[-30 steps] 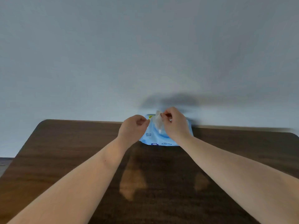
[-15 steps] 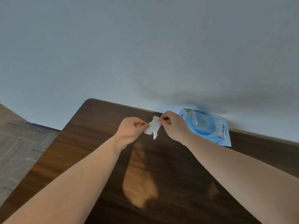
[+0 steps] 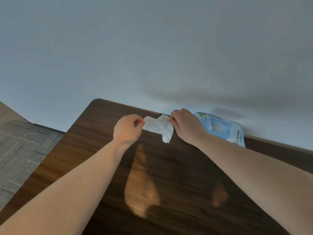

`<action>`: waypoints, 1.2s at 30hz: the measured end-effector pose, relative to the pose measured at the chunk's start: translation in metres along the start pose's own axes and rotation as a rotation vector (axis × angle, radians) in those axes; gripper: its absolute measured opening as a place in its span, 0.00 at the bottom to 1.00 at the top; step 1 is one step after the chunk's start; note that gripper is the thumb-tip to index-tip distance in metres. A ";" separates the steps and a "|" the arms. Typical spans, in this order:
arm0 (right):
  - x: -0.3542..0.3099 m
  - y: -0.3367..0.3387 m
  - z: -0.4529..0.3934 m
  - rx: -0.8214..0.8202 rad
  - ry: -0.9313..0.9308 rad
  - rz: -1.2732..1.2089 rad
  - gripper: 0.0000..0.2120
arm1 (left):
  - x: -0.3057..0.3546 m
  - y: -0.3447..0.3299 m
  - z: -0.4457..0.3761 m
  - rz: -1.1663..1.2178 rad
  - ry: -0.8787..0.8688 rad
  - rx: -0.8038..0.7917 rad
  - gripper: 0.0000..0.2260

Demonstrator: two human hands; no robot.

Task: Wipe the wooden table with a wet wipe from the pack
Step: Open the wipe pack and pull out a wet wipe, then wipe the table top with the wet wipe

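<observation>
A white wet wipe (image 3: 159,128) hangs stretched between my two hands above the far part of the dark wooden table (image 3: 177,175). My left hand (image 3: 127,130) pinches its left edge and my right hand (image 3: 186,127) pinches its right edge. One corner of the wipe droops down. The blue wet wipe pack (image 3: 221,128) lies at the table's far edge against the wall, just right of my right hand, its flap lifted.
A pale wall (image 3: 152,56) rises right behind the table. Grey patterned floor (image 3: 20,150) shows beyond the table's left edge. The table's rounded far left corner (image 3: 96,101) is near my left hand.
The wipe came out of the pack and both hands moved left of it. Since half a second ago the hands have drawn apart, spreading the wipe wider.
</observation>
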State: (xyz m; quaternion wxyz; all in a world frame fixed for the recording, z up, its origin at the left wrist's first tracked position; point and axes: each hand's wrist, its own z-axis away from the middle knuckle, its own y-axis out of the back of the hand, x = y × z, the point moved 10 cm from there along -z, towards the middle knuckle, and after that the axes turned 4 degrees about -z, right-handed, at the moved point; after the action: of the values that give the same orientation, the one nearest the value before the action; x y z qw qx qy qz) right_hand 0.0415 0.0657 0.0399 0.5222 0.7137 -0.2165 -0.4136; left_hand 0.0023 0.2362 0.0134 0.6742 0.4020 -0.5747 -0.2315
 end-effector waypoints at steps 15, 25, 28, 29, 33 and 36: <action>0.021 -0.072 0.010 -0.038 -0.605 -0.898 0.30 | -0.016 -0.028 0.013 0.420 0.151 -0.324 0.02; 0.018 -0.052 0.003 0.059 -0.510 -0.650 0.11 | -0.043 -0.031 0.014 0.372 0.242 -0.297 0.01; 0.016 -0.026 0.003 0.206 -0.426 -0.533 0.16 | -0.079 -0.018 0.010 0.203 0.310 -0.158 0.09; 0.005 -0.028 0.001 0.151 -0.325 -0.411 0.14 | -0.089 -0.020 0.010 0.087 0.305 -0.189 0.16; -0.044 -0.084 0.015 -0.227 0.085 0.022 0.13 | -0.123 -0.033 0.021 -0.177 0.341 -0.338 0.28; -0.083 -0.130 0.043 -0.461 0.363 0.145 0.17 | -0.143 -0.035 0.030 -0.266 0.335 -0.379 0.29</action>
State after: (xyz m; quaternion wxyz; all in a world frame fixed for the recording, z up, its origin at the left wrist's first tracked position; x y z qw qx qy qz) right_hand -0.0565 0.1494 -0.0551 0.7288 0.6212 -0.0704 -0.2792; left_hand -0.0546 0.3184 -0.0986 0.7867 0.3730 -0.3440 -0.3516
